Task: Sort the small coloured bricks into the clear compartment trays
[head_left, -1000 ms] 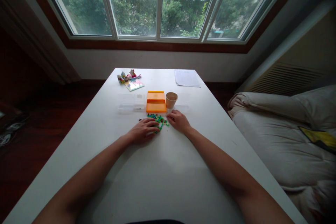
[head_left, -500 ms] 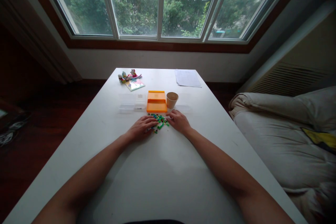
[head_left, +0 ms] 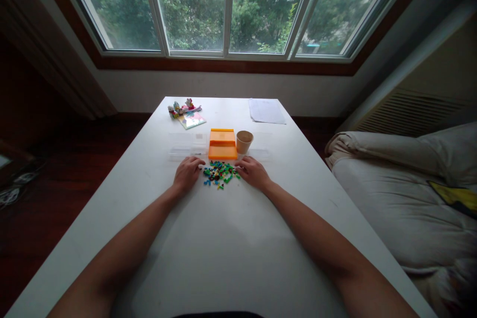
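The small bricks (head_left: 220, 173), green, blue and some of other colours, lie in a loose pile on the white table (head_left: 238, 238), between the two hands. The left hand (head_left: 187, 173) rests just beside the pile on its left, fingers bent and partly open. The right hand (head_left: 254, 172) is at the right edge, its fingers curled more closely. At this distance I cannot tell whether either hand holds a brick.

I judge that the step in hand is to spread and arrange these bricks; to take one up would call for a fine pinch with the fingertips. Directly behind the pile stands the orange tray (head_left: 222, 152), its floor showing plain orange. Just beside it is the paper cup (head_left: 244, 143), whose bottom is hidden. The clear plastic box (head_left: 182, 146) lies to the left of the tray.
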`<state>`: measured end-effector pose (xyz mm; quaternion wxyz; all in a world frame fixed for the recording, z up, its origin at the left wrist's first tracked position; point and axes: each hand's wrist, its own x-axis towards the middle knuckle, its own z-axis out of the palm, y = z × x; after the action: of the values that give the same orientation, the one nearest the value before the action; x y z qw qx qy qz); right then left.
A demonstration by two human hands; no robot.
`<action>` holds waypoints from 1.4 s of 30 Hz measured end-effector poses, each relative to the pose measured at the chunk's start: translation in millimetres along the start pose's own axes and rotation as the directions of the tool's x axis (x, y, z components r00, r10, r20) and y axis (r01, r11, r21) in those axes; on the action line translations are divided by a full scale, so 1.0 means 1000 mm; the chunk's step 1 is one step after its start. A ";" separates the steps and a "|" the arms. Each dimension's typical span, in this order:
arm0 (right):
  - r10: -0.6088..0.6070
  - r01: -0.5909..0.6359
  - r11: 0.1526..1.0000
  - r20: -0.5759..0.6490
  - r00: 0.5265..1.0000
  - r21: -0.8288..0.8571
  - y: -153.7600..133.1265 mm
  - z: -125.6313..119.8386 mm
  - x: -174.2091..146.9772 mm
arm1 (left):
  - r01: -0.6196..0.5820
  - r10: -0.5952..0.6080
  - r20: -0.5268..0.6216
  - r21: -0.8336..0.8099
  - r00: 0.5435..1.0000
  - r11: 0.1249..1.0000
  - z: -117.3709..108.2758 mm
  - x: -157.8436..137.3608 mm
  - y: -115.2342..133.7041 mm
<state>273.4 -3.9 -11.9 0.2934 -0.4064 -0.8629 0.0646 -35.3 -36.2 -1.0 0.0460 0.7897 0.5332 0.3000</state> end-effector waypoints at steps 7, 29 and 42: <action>-0.023 0.023 0.999 0.002 1.000 0.025 0.000 -0.001 -0.001 | -0.081 0.093 0.109 -0.106 0.990 0.991 0.001 0.002 -0.002; -0.072 0.070 0.995 0.028 0.997 0.074 -0.010 -0.004 0.001 | -0.166 0.182 0.142 -0.117 0.973 0.979 0.003 0.000 0.001; -0.096 0.092 0.992 0.054 0.994 0.086 -0.014 -0.005 0.002 | -0.201 0.205 0.149 -0.042 0.967 0.979 0.001 -0.001 0.009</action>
<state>265.7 -12.7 -1.9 0.2879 -0.3507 -0.8857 0.0984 -27.4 -40.3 1.1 0.0661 0.8601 0.4402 0.2492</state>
